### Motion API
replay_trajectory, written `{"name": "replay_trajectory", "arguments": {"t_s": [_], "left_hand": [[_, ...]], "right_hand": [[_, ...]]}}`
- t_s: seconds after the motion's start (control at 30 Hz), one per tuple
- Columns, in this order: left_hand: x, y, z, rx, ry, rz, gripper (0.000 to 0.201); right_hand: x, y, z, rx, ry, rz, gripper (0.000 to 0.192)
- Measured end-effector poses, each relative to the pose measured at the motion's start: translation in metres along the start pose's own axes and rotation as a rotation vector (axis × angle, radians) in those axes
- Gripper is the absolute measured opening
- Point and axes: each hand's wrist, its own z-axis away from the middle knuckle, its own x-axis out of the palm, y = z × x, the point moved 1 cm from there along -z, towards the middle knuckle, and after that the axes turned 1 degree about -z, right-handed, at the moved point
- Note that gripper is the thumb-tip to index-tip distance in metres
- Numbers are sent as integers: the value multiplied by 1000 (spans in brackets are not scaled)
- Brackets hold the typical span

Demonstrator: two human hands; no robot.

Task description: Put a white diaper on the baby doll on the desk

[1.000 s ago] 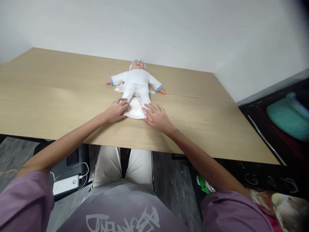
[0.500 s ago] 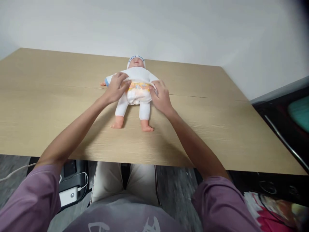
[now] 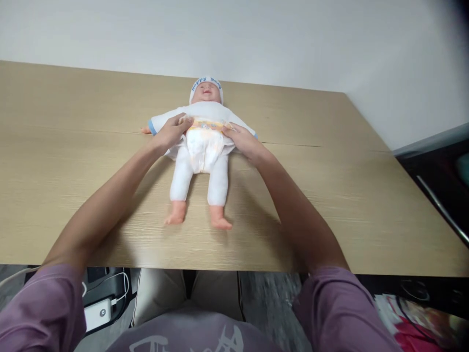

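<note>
A baby doll point(image 3: 217, 181) lies on its back on the table, head away from me and feet toward me. It wears a white cap point(image 3: 195, 89) with blue lettering and a white shirt point(image 3: 207, 109) with blue cuffs. Around its hips sits a white diaper point(image 3: 203, 149) with an orange printed waistband. My left hand point(image 3: 174, 131) is closed at the diaper's waist on the left side. On the right side my right hand point(image 3: 242, 138) pinches the waistband's other end. The fingers partly hide both ends of the band.
The wooden table point(image 3: 73, 195) has a thin seam across it and meets a pale wall point(image 3: 256, 39) at the back. Below the front edge, at left, a white power bank point(image 3: 97, 314) with a cable lies on a dark seat. A dark object point(image 3: 436, 181) with a metal bar stands at right.
The view has shifted, and the doll appears larger. The shirt hem, earlier lifted over the diaper's top by both hands, is now farther up, and more of the diaper's front shows.
</note>
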Motion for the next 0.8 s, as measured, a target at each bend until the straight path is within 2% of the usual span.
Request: {"name": "replay_trajectory", "arguments": {"t_s": [0.07,0.13,0.17,0.23,0.3,0.37,0.43,0.57,0.67,0.8], "left_hand": [[1,4,17,-31,-50,-11,55],[-1,7,24,-64,-81,-53,55],[-4,8,24,-66,-67,-91,54],[-10,11,20,-31,35,-200,48],[-14,19,17,46,177,-324,38],[-13,33,17,138,268,-432,33],[-1,50,22,234,262,-514,29],[44,77,33,362,52,-629,31],[71,78,35,371,-55,-709,36],[80,66,34,342,-43,-764,49]], "right_hand": [[-7,-9,21,70,-85,-65,69],[-13,-16,33,92,-85,-85,72],[-15,-19,37,69,-31,-60,72],[-18,-22,44,-4,142,21,66],[-18,-21,56,-60,325,107,55],[-16,-14,74,-83,445,191,43],[-13,-5,93,-83,480,288,33],[-7,13,109,-49,411,456,18],[-5,17,104,35,373,507,14],[-7,16,97,238,326,501,28]]}}
